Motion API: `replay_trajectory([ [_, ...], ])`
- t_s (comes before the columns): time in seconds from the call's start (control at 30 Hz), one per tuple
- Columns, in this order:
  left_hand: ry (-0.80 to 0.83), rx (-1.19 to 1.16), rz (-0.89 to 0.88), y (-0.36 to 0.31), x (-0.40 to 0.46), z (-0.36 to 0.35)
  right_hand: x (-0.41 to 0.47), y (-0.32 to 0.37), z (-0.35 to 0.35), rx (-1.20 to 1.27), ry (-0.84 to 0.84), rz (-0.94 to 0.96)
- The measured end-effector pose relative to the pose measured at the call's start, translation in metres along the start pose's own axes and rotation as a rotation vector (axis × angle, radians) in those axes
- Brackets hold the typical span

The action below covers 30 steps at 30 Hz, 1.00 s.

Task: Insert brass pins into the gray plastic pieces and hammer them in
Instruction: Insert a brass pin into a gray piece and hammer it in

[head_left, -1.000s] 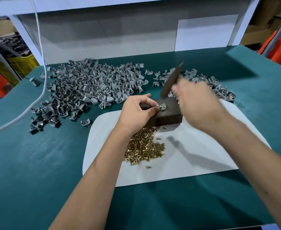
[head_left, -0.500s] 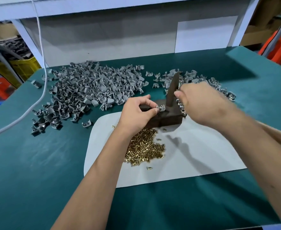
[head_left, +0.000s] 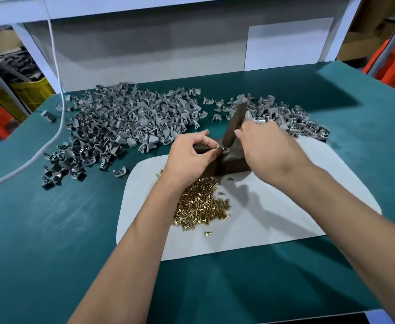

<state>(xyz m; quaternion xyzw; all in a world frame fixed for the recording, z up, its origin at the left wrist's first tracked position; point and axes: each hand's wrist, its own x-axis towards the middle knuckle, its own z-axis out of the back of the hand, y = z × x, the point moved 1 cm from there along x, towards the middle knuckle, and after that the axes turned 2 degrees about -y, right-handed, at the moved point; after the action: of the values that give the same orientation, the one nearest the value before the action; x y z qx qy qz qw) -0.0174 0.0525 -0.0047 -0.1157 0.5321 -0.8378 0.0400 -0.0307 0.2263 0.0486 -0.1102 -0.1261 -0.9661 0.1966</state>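
Observation:
My left hand (head_left: 189,155) pinches a small gray plastic piece (head_left: 222,149) on top of a dark block (head_left: 233,162). My right hand (head_left: 268,148) grips a dark metal bar (head_left: 235,123) used as a hammer, its lower end down on the piece. A heap of brass pins (head_left: 201,204) lies on the white sheet (head_left: 273,218) in front of the block. A big pile of gray plastic pieces (head_left: 121,127) spreads over the green table at the back left, and a smaller pile (head_left: 294,120) lies at the back right behind my right hand.
A white cable (head_left: 51,127) hangs down and runs across the left of the green table (head_left: 51,230). A white panel (head_left: 168,47) closes off the back. Yellow and orange crates stand beyond the table on both sides. A few stray pins lie on the sheet.
The bar in my right hand has swung down from a raised tilt onto the piece on the block. My left hand has kept its pinch on the piece.

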Motion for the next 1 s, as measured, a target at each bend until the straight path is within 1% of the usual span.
replay_trajectory([
  [0.03, 0.002, 0.002, -0.002, 0.000, 0.000, 0.000, 0.000, -0.002, -0.003, -0.015, 0.070, -0.010],
  [0.07, 0.002, 0.001, -0.003, 0.000, -0.001, -0.001, 0.001, -0.006, -0.001, -0.023, 0.097, -0.016],
  [0.17, 0.011, -0.002, -0.012, -0.001, -0.003, 0.001, 0.001, -0.019, 0.011, -0.023, 0.050, 0.024],
  [0.23, 0.018, -0.021, -0.007, -0.002, -0.003, 0.002, -0.002, -0.030, 0.017, 0.092, 0.045, 0.100],
  [0.3, 0.034, -0.038, 0.018, -0.003, -0.005, 0.003, -0.007, -0.041, 0.026, 0.310, 0.178, 0.154],
  [0.37, 0.045, -0.047, 0.043, -0.003, -0.005, 0.004, -0.012, -0.052, 0.030, 0.426, 0.361, 0.183],
  [0.43, 0.050, -0.049, 0.062, -0.003, -0.005, 0.004, -0.015, -0.059, 0.025, 0.382, 0.470, 0.203],
  [0.5, 0.054, -0.048, 0.068, -0.003, -0.005, 0.004, -0.018, -0.064, 0.014, 0.255, 0.498, 0.201],
  [0.57, 0.054, -0.050, 0.072, -0.003, -0.006, 0.004, -0.022, -0.066, 0.007, 0.150, 0.480, 0.164],
  [0.7, 0.049, -0.068, 0.073, -0.004, -0.006, 0.004, -0.023, -0.067, 0.007, 0.072, 0.423, 0.107],
  [0.77, 0.046, -0.087, 0.081, -0.004, -0.006, 0.004, -0.017, -0.064, 0.012, 0.076, 0.343, 0.098],
  [0.8, 0.045, -0.092, 0.085, -0.004, -0.007, 0.004, -0.012, -0.060, 0.013, 0.098, 0.269, 0.098],
  [0.87, 0.038, -0.102, 0.088, -0.006, -0.008, 0.004, -0.004, -0.047, 0.010, 0.199, 0.106, 0.131],
  [0.9, 0.034, -0.111, 0.088, -0.006, -0.008, 0.004, -0.001, -0.038, 0.005, 0.243, 0.062, 0.174],
  [1.0, 0.031, -0.139, 0.079, -0.008, -0.008, 0.005, 0.006, -0.016, -0.017, 0.262, 0.049, 0.307],
])
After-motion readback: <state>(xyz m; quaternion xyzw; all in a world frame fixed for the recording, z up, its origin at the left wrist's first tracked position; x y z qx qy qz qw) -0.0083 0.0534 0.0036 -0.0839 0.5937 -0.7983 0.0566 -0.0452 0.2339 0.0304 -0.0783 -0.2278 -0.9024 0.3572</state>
